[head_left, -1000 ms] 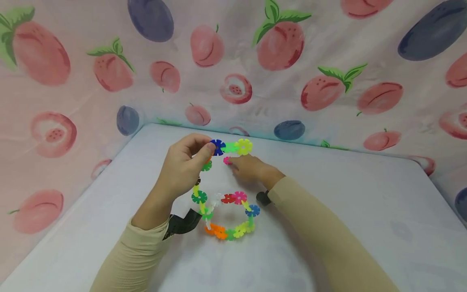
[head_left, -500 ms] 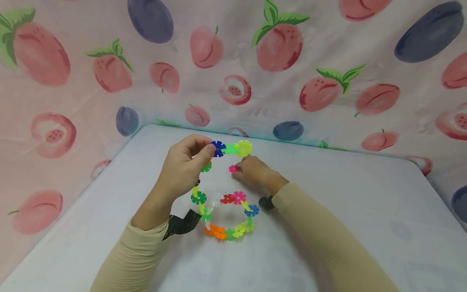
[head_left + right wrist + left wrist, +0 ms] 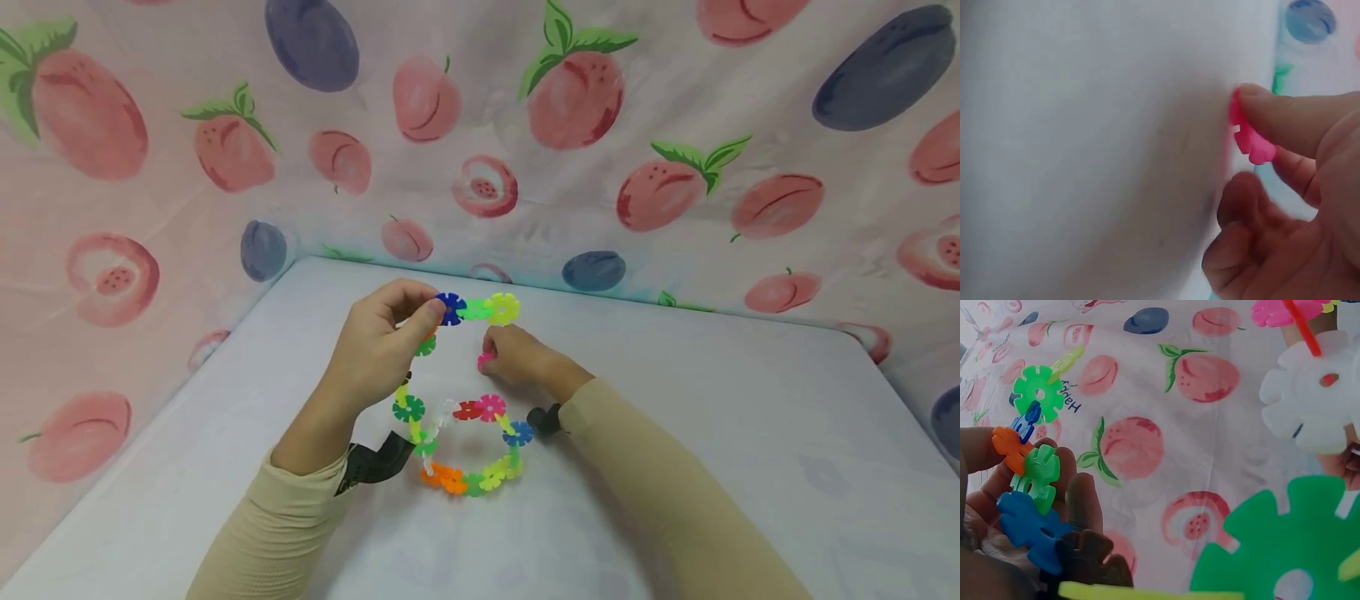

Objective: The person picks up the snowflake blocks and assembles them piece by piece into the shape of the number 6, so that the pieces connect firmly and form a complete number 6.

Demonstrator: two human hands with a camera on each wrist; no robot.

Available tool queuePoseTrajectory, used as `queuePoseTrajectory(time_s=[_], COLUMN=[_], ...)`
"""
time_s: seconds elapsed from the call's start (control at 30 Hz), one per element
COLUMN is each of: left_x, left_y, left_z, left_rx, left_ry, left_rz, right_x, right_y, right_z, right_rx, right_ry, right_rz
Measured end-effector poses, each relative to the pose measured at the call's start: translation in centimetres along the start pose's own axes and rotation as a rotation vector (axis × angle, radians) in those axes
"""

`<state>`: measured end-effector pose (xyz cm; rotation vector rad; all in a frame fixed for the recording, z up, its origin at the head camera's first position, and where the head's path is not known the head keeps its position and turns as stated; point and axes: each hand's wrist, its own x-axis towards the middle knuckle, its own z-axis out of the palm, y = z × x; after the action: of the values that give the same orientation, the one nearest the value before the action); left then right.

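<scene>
The left hand (image 3: pixel 382 346) was raised above the table (image 3: pixel 712 433) and pinched the upper part of a chain of snowflake discs (image 3: pixel 465 433) between thumb and fingertips, the grip closed on the chain beside its dark blue disc (image 3: pixel 450 307). From that disc a light green disc (image 3: pixel 476 310) and a yellow disc (image 3: pixel 502 308) ran on to the right, free of any hand. Below the left hand the chain dropped past a green disc (image 3: pixel 409 407) into a closed loop lying on the table, made up of white, red, pink, blue, yellow, green and orange discs. The left wrist view showed the fingers (image 3: pixel 1079 500) curled round orange, green and blue discs (image 3: pixel 1025 522), with a brown one just below.

The right hand (image 3: pixel 517 354) sat low, near the table, between the raised end of the chain and the loop. Its grip was closed on a single loose pink disc (image 3: pixel 484 360), pinched by thumb and fingers; the right wrist view confirmed the pink disc (image 3: pixel 1249 139) held at the fingertip (image 3: pixel 1285 119), close to the white surface. The pink disc was apart from the chain, below the yellow disc.

Both forearms wore beige sleeves (image 3: pixel 285 525). A peach-and-plum patterned cloth (image 3: pixel 675 100) stood behind and to the left of the table.
</scene>
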<state>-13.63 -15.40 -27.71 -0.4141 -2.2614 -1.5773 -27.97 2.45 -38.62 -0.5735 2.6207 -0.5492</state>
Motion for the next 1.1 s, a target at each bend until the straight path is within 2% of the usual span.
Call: queuePoseTrajectory(time_s=[0.13,0.3,0.37,0.47,0.6,0.67,0.77,1.1], left_x=[0.1,0.1,0.1,0.1,0.1,0.0,0.0,-0.1], left_y=[-0.1,-0.1,0.0,0.1,0.1,0.1,0.1,0.1], left_z=[0.0,-0.1,-0.2,-0.2,-0.2,-0.2,-0.2,0.0], left_rx=[0.016,0.029,0.025,0.016,0.006,0.005,0.009,0.02], left_ry=[0.0,-0.008,-0.014,-0.022,-0.034,-0.04,-0.047,-0.053], left_rz=[-0.004,-0.017,-0.026,-0.039,-0.051,-0.056,-0.056,-0.04], right_x=[-2.1,-7.1,-9.0,-11.2,-12.8,-13.2,-13.7,-14.9], right_y=[0.5,0.8,0.7,0.3,-0.2,-0.6,-0.9,-1.4], right_z=[-1.1,-3.3,-4.2,-4.8,-4.7,-4.6,-4.6,-4.8], right_rx=[0.166,0.476,0.548,0.63,0.711,0.731,0.729,0.654], right_ry=[0.093,0.36,0.432,0.47,0.534,0.585,0.631,0.636], right_rz=[-0.06,-0.284,-0.381,-0.493,-0.61,-0.662,-0.68,-0.648])
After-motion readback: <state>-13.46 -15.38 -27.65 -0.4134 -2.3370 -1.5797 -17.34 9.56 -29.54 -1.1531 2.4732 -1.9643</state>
